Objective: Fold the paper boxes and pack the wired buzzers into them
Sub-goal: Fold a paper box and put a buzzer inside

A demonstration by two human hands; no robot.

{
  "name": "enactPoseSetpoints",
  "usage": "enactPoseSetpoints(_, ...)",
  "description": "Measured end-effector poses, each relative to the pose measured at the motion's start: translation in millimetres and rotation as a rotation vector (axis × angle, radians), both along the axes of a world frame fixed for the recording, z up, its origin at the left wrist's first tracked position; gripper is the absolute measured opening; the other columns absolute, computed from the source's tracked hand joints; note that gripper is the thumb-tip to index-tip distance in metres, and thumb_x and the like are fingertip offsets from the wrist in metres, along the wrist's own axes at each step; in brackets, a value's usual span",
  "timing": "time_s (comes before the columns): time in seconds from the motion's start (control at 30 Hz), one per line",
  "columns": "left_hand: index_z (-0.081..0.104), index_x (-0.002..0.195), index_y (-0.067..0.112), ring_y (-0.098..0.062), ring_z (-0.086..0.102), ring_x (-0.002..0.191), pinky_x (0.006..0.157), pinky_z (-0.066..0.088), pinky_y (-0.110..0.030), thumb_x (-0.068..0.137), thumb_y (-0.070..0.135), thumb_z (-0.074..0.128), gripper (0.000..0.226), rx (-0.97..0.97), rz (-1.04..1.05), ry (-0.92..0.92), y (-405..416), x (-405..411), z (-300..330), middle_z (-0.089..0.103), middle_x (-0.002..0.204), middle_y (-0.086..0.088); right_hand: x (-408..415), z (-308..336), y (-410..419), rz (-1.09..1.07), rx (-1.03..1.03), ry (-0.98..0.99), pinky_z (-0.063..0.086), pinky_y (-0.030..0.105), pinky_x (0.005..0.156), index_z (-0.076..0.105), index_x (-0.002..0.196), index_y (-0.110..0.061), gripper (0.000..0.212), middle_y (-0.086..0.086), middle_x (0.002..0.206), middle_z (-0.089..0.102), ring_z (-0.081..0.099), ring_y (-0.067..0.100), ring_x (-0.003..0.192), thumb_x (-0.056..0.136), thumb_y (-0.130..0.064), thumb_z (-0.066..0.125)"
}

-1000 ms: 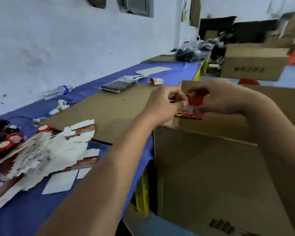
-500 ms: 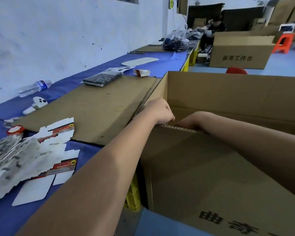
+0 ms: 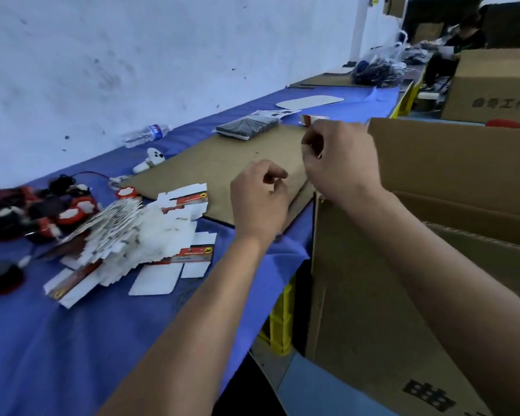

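Observation:
A fanned heap of flat white-and-red paper box blanks (image 3: 123,235) lies on the blue table cloth (image 3: 72,340) at the left. Behind it, at the far left, sits a tangle of red, white and black wired buzzers (image 3: 27,211). My left hand (image 3: 258,202) hovers over the near edge of a brown cardboard sheet (image 3: 216,166), fingers loosely curled, holding nothing. My right hand (image 3: 339,163) is raised beside the corner of the big open carton (image 3: 373,295), fingers loosely curled, with nothing visible in it. The carton's inside is hidden.
A water bottle (image 3: 146,135), a white controller (image 3: 149,159), a black packet (image 3: 248,127) and a small folded box (image 3: 312,119) lie further along the table. A yellow crate (image 3: 279,319) stands under the table edge. Far back sit a second carton (image 3: 493,88) and a person (image 3: 460,46).
A second ago both hands held a small red box above the carton, then reached down into it. Now both are out, without the box, raised over the table edge. The view swung left.

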State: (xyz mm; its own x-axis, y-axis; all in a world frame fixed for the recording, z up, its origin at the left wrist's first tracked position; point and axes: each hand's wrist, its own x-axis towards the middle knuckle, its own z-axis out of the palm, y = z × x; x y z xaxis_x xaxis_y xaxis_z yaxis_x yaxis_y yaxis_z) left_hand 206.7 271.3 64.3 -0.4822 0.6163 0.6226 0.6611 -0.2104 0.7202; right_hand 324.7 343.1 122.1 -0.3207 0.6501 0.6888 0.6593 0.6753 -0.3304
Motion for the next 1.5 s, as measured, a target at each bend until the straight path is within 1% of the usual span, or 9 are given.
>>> enactPoseSetpoints(0.17, 0.07, 0.091, 0.008, -0.033, 0.059, 0.101, 0.085, 0.041, -0.032, 0.07, -0.009, 0.057, 0.031, -0.002, 0.525, 0.043, -85.1, -98.3, -30.4, 0.068, 0.1, -0.01, -133.3, -42.1, -65.8, 0.481, -0.361, -0.206, 0.047, 0.029, 0.071, 0.074, 0.093, -0.014, 0.011, 0.001, 0.083, 0.071, 0.065, 0.02, 0.081, 0.087, -0.019, 0.067)
enactPoseSetpoints(0.33, 0.061, 0.116, 0.005, -0.041, 0.046, 0.118, 0.099, 0.029, -0.039, 0.073, 0.0, 0.058, 0.044, -0.271, 0.899, 0.066, -160.6, -200.6, -43.0, 0.057, 0.124, -0.02, -247.2, -68.8, -112.3, 0.615, -0.083, -0.314, 0.047, 0.039, 0.096, 0.066, 0.122, -0.016, 0.033, 0.009, 0.121, 0.064, 0.05, 0.03, 0.121, 0.09, -0.019, 0.062)
enactPoseSetpoints(0.43, 0.058, 0.126, -0.001, -0.044, 0.05, 0.124, 0.104, 0.034, -0.044, 0.087, 0.01, 0.063, 0.04, -0.63, 0.814, 0.03, -183.4, -248.4, -53.4, 0.059, 0.129, -0.024, -300.6, -66.9, -128.2, 0.76, -0.088, -0.471, 0.036, 0.044, 0.114, 0.048, 0.147, -0.017, 0.055, 0.008, 0.149, 0.048, 0.036, 0.031, 0.141, 0.094, -0.022, 0.062)
enactPoseSetpoints(0.57, 0.067, 0.13, 0.013, -0.039, 0.063, 0.115, 0.086, 0.042, -0.034, 0.09, 0.013, 0.066, 0.04, -0.646, 0.591, 0.082, -188.7, -261.0, -60.7, 0.071, 0.125, -0.015, -331.7, -78.2, -134.7, 0.751, -0.148, -0.871, 0.021, 0.054, 0.12, 0.045, 0.147, -0.026, 0.051, 0.003, 0.155, 0.044, 0.036, 0.024, 0.145, 0.098, -0.037, 0.055)
enactPoseSetpoints(0.77, 0.074, 0.098, 0.008, -0.033, 0.067, 0.093, 0.079, 0.051, -0.048, 0.087, 0.003, 0.058, 0.02, -0.467, 0.653, 0.183, -196.6, -265.7, -64.7, 0.075, 0.098, -0.012, -323.1, -78.6, -141.0, 0.551, 0.18, -0.714, 0.046, 0.036, 0.076, 0.069, 0.112, -0.015, 0.028, 0.013, 0.108, 0.068, 0.064, 0.035, 0.101, 0.09, -0.002, 0.058)
enactPoseSetpoints(1.03, 0.073, 0.091, 0.009, -0.035, 0.06, 0.081, 0.065, 0.043, -0.044, 0.089, 0.001, 0.057, 0.018, -0.405, 0.571, 0.381, -196.9, -259.6, -63.1, 0.068, 0.088, -0.012, -301.0, -70.5, -136.7, 0.681, 0.059, -0.711, 0.046, 0.044, 0.099, 0.074, 0.113, -0.027, 0.04, 0.008, 0.119, 0.061, 0.042, 0.03, 0.129, 0.091, -0.057, 0.059)
enactPoseSetpoints(1.13, 0.07, 0.088, 0.006, -0.035, 0.056, 0.079, 0.062, 0.041, -0.044, 0.083, 0.004, 0.052, 0.02, -0.342, 0.527, 0.385, -196.6, -252.9, -61.4, 0.063, 0.088, -0.013, -298.5, -76.6, -137.3, 0.672, 0.044, -0.769, 0.044, 0.044, 0.102, 0.071, 0.111, -0.021, 0.043, 0.007, 0.121, 0.059, 0.044, 0.029, 0.129, 0.089, -0.058, 0.063)
enactPoseSetpoints(1.33, 0.059, 0.12, 0.003, -0.04, 0.055, 0.111, 0.083, 0.041, -0.04, 0.086, 0.01, 0.058, 0.035, -0.588, 0.729, 0.059, -199.6, -264.2, -70.8, 0.061, 0.118, -0.019, -322.8, -69.3, -152.5, 0.625, 0.144, -0.834, 0.036, 0.044, 0.11, 0.051, 0.136, -0.013, 0.053, 0.013, 0.131, 0.062, 0.055, 0.031, 0.123, 0.095, -0.046, 0.061)
enactPoseSetpoints(1.5, 0.061, 0.123, 0.009, -0.03, 0.064, 0.105, 0.08, 0.052, -0.037, 0.085, 0.009, 0.065, 0.039, -0.562, 0.639, -0.201, -210.7, -274.1, -77.7, 0.069, 0.116, -0.009, -332.7, -79.5, -157.8, 0.609, 0.105, -0.893, 0.044, 0.041, 0.104, 0.062, 0.131, -0.012, 0.047, 0.012, 0.139, 0.055, 0.049, 0.03, 0.127, 0.097, -0.045, 0.059)
